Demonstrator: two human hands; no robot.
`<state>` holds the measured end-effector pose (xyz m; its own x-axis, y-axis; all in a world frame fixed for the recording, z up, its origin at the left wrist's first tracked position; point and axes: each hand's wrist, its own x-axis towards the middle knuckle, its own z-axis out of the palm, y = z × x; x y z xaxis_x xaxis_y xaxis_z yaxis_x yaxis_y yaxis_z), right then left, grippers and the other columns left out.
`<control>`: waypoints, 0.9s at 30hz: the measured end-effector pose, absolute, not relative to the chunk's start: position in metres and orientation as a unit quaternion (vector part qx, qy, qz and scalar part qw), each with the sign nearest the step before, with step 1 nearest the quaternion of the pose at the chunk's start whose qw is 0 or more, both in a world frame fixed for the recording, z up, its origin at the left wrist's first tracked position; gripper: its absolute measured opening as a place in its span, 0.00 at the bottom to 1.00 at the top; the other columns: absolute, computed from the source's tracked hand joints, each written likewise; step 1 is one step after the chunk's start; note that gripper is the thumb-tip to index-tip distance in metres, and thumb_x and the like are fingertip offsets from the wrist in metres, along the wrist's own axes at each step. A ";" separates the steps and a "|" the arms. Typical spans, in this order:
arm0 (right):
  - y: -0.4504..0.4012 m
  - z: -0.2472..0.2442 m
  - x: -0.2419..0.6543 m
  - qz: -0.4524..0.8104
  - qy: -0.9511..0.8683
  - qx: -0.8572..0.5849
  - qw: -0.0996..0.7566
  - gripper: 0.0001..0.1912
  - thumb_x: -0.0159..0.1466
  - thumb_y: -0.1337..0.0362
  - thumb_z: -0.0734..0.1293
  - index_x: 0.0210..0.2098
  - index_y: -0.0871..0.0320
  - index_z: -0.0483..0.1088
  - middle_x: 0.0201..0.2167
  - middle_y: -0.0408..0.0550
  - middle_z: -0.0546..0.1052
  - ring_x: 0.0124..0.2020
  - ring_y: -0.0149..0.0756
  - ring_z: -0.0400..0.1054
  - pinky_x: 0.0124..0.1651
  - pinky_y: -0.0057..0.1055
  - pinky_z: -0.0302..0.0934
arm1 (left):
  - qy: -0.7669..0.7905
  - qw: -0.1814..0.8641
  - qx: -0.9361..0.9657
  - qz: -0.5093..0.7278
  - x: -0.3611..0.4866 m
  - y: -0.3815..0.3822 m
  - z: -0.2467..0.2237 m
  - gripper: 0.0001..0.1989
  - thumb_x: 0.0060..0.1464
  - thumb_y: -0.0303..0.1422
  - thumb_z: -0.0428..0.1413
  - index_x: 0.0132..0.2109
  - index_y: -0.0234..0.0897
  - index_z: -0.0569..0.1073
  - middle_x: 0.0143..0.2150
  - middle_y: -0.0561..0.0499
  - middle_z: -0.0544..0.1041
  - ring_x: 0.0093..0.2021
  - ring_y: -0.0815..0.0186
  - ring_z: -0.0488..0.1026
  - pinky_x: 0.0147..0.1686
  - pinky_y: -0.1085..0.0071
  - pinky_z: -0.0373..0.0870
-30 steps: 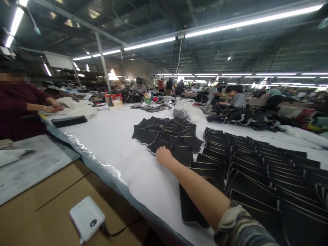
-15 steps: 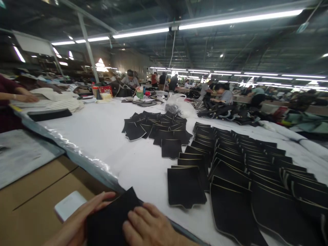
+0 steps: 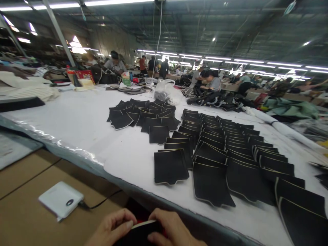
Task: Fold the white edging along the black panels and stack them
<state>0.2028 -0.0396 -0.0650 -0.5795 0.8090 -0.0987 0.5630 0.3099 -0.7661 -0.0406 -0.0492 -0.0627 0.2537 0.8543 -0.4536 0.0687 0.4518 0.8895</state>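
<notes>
- A single black fabric piece (image 3: 139,234) is held at the bottom edge of the view, below the near edge of the table (image 3: 84,118), by both hands together.
- The left hand (image 3: 111,229) is closed on the piece's left end, fingers (image 3: 125,223) curled over its pale-edged top; the right hand (image 3: 174,230) is closed on its right end in the same way.
- The step in hand is judged to be the handling of one piece taken off the laid-out stock; a firm two-handed grip and a straight, flat edge seem called for in whatever is done with it.
- The piece appears dark, thin and limp, with a light trim line along one edge; most of it is hidden by the hands and the frame's edge.
- Many like pieces (image 3: 217,150) are laid overlapping in rows on the white table, with a looser heap (image 3: 143,116) farther left.
- A white power bank (image 3: 60,200) with a cable lies on the brown surface at near left.
</notes>
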 end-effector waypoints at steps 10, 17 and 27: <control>-0.031 -0.032 0.197 0.447 -0.808 -0.361 0.129 0.08 0.65 0.69 0.65 0.45 0.55 0.69 0.40 0.44 0.75 0.42 0.36 0.69 0.46 0.30 0.62 | 0.500 0.677 0.523 0.139 -0.045 -0.035 -0.038 0.11 0.47 0.36 0.57 0.29 0.30 0.75 0.20 0.57 0.62 0.22 0.73 0.53 0.23 0.75 0.46; -0.036 -0.029 0.183 0.318 -0.883 -0.292 0.183 0.10 0.62 0.66 0.70 0.43 0.54 0.69 0.44 0.46 0.71 0.45 0.39 0.63 0.50 0.38 0.57 | 0.506 0.740 0.407 0.177 -0.035 -0.034 -0.034 0.07 0.36 0.31 0.57 0.24 0.30 0.74 0.16 0.56 0.64 0.18 0.74 0.54 0.20 0.75 0.49; -0.045 -0.044 0.171 0.218 -0.912 -0.285 0.198 0.07 0.62 0.65 0.70 0.39 0.57 0.68 0.37 0.47 0.73 0.39 0.40 0.62 0.43 0.39 0.53 | 0.528 0.706 0.431 0.195 -0.033 -0.047 -0.035 0.06 0.38 0.32 0.55 0.23 0.33 0.69 0.16 0.59 0.61 0.19 0.74 0.52 0.20 0.75 0.48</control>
<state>0.1712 -0.0447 -0.0444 -0.7591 0.6064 0.2365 0.4344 0.7426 -0.5098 -0.0325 -0.0470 -0.0348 0.3665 0.7299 -0.5771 0.1797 0.5530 0.8136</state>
